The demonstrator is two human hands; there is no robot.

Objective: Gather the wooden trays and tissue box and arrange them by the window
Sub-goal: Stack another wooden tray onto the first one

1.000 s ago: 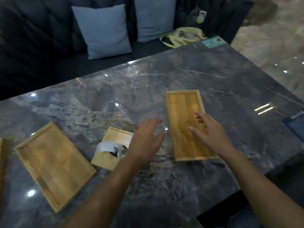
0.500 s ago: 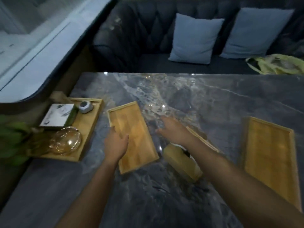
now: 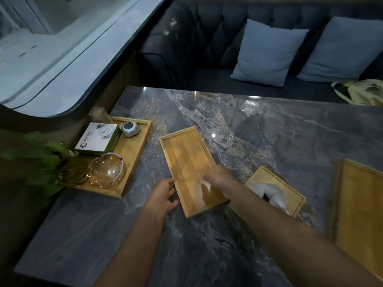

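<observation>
1. The left hand (image 3: 162, 197) touches the middle tray (image 3: 187, 160) at its near left edge; the right hand (image 3: 217, 179) rests inside it.
2. Left of that grip: the loaded tray (image 3: 136, 150) (window side).
3. Right: the tissue box (image 3: 275, 190), then another tray (image 3: 360, 206).

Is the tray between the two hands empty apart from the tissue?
Yes: the middle tray shows bare wood, with only a white tissue under the right hand; the left hand is at its edge.

Left hand (image 3: 163, 196): palm down, fingers spread and lightly curled, forearm bare, reaching forward. Right hand (image 3: 217, 180): motion-blurred, palm down, just right of and slightly ahead of the left; bare forearm extends diagonally from lower right.
</observation>
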